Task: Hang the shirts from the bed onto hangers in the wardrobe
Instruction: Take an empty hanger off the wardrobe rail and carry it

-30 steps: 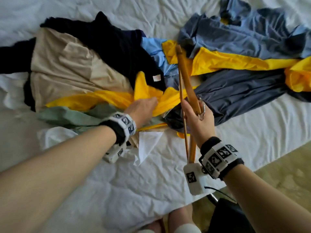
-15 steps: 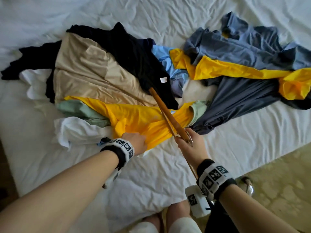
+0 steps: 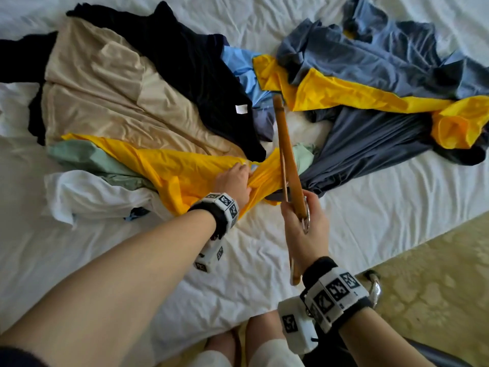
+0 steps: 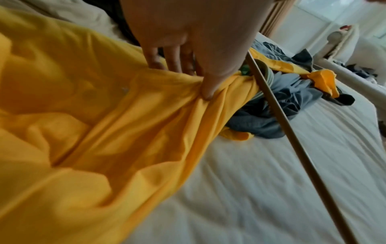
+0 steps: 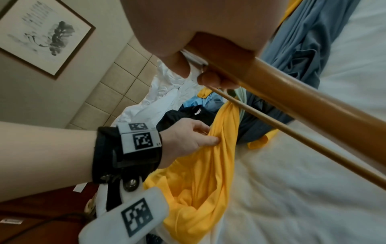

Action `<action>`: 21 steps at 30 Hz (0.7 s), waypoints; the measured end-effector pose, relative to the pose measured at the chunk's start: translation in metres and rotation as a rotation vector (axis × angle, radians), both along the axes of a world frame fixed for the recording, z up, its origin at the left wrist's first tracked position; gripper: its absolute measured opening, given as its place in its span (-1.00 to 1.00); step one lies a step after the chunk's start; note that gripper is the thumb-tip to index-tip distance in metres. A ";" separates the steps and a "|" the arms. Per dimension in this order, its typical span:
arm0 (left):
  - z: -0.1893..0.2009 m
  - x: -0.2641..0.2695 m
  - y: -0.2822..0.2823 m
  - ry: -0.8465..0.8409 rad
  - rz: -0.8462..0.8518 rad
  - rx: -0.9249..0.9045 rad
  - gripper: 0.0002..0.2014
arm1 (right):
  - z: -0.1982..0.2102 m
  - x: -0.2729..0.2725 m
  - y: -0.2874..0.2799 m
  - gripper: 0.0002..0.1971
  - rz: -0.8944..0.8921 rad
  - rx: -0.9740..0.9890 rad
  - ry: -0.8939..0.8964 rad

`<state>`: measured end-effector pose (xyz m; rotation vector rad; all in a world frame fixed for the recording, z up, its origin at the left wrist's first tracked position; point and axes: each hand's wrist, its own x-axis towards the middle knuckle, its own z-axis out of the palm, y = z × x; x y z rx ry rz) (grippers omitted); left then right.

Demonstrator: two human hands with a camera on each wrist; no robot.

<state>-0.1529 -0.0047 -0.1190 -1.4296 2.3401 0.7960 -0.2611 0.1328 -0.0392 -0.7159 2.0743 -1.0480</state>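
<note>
White bed (image 3: pixel 370 221), shirts piled; left hand (image 3: pixel 234 181) pinches yellow shirt (image 3: pixel 169 170), right hand (image 3: pixel 304 223) grips wooden hanger (image 3: pixel 287 152).

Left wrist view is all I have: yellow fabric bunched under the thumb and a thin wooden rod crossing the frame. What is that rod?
Observer: It is the lower bar of a wooden hanger, seen whole in the head view.
Operator: Who is holding it?
Observer: The right hand grips it at the middle, by its metal hook.
Operator: Is the yellow shirt on the hanger yet?
Observer: Not yet. The left hand pinches the yellow shirt just beside the hanger, and the shirt still lies on the bed.
Operator: Is this the only yellow one?
Observer: No, a second yellow garment lies further back among blue ones.
</note>
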 end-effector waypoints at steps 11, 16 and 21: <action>0.068 0.007 0.019 0.466 0.230 0.194 -0.62 | 0.026 -0.005 -0.046 -0.64 0.362 -0.054 0.148; 0.151 0.019 -0.005 0.423 0.195 0.186 -0.78 | 0.079 -0.011 -0.080 -0.56 0.585 -0.048 0.153; 0.258 0.054 -0.049 0.491 0.132 0.052 -0.81 | 0.152 -0.008 -0.116 -0.68 0.701 -0.014 0.133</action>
